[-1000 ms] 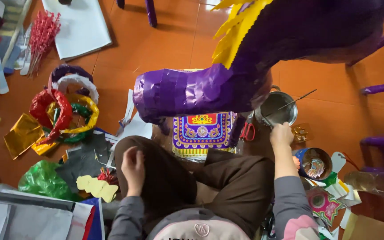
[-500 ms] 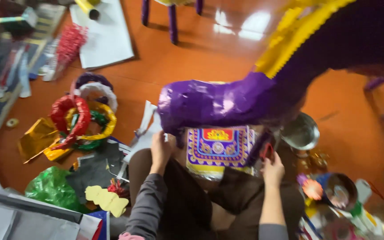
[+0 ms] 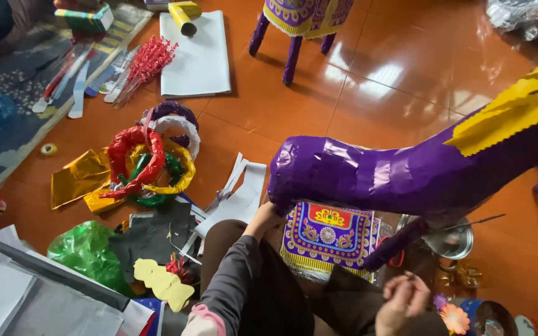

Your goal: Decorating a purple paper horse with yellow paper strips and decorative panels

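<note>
The left hand (image 3: 264,219) touched the purple paper horse (image 3: 368,174). The right hand (image 3: 400,303) was curled, pinching something tiny.

Paper horse (image 3: 393,174) glossy purple, mane fringe (image 3: 512,118) bright yellow. Printed sheet (image 3: 328,236) under it: purple ground, red panel, gold ornament, yellow fringe edge. Foil rings (image 3: 151,165) red, yellow, green, white, purple. Gold foil (image 3: 79,177) beside them. Floor tiles (image 3: 375,68) shiny orange. Plastic bag (image 3: 85,249) vivid green. Paper sheet (image 3: 197,59) white. Sleeve (image 3: 231,280) grey, pink cuff.
</note>
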